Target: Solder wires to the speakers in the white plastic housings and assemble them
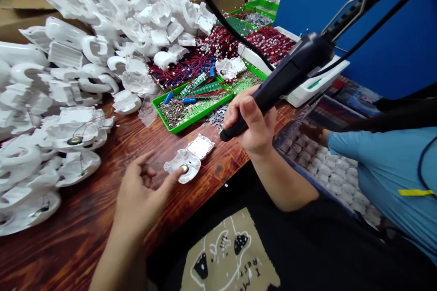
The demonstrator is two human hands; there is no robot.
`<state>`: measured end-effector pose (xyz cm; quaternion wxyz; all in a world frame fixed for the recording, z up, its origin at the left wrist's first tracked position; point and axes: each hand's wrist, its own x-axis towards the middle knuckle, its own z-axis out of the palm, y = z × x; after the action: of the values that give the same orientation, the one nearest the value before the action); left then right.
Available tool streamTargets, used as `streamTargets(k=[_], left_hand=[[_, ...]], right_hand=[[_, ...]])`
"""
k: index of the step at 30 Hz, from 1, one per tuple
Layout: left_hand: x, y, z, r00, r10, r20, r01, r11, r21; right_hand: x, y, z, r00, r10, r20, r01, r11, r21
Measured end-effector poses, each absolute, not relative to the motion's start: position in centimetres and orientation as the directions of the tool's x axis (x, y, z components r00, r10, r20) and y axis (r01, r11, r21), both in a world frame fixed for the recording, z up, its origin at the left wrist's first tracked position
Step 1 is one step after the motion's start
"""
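Pretty busy bench shot here. A white plastic housing (181, 167) is laid on the wooden surface (82, 232) near the person, with a small square white plate (200, 146) right against it on the far side. The housing's round metal centre (184, 169) is being touched by a fingertip (175, 176) of the left hand (139, 195), while the fingers are kept spread apart, with nothing gripped. Just to the right, a corded black hand tool (273, 86) is clamped by the fingers of the right hand (251, 122), its tip angled down. A big heap of white housings (44, 77) is piled on the left. Farther back, a green tray (191, 111) is filled with small metal parts, blue cylinders and red wires. A co-worker's blue sleeve (375, 159) is seen on the right, beside a tray of white parts (324, 168).
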<state>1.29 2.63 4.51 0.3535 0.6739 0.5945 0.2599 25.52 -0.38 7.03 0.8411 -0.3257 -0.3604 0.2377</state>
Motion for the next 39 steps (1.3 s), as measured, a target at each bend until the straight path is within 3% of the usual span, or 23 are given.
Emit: streamTargets(k=[3, 6, 14, 22, 26, 31, 34, 39], left_hand=[[1.5, 1.9, 6.1, 0.164, 0.974, -0.159, 0.323, 0.099, 0.941], [2.4, 0.9, 7.3, 0.247, 0.915, -0.318, 0.03, 0.321, 0.947], [5.9, -0.6, 6.8, 0.407, 0.763, -0.503, -0.091, 0.581, 0.809], [6.8, 0.0, 5.8, 0.432, 0.781, -0.45, -0.127, 0.547, 0.828], [7.3, 0.4, 4.9, 0.411, 0.831, -0.375, -0.179, 0.477, 0.861], [8.1, 0.0, 5.0, 0.495, 0.793, -0.356, -0.27, 0.529, 0.804], [8.4, -0.1, 4.7, 0.54, 0.801, -0.257, -0.318, 0.477, 0.819], [8.3, -0.3, 3.6, 0.5, 0.865, -0.033, -0.365, 0.245, 0.898]], right_hand=[[25.6, -0.4, 7.1, 0.634, 0.635, 0.44, -0.171, 0.671, -0.721], [25.6, -0.4, 7.2, 0.64, 0.639, 0.427, -0.171, 0.66, -0.731], [25.8, -0.5, 8.6, 0.546, 0.707, 0.45, -0.314, 0.67, -0.672], [25.9, -0.4, 11.8, 0.598, 0.698, 0.394, -0.423, 0.692, -0.585], [26.4, -0.7, 12.2, 0.566, 0.69, 0.451, -0.456, 0.718, -0.527], [26.5, -1.1, 12.5, 0.536, 0.715, 0.449, -0.472, 0.695, -0.542], [26.0, -1.6, 12.9, 0.588, 0.72, 0.369, -0.462, 0.674, -0.576], [25.2, -2.7, 12.5, 0.616, 0.728, 0.302, -0.419, 0.627, -0.657]])
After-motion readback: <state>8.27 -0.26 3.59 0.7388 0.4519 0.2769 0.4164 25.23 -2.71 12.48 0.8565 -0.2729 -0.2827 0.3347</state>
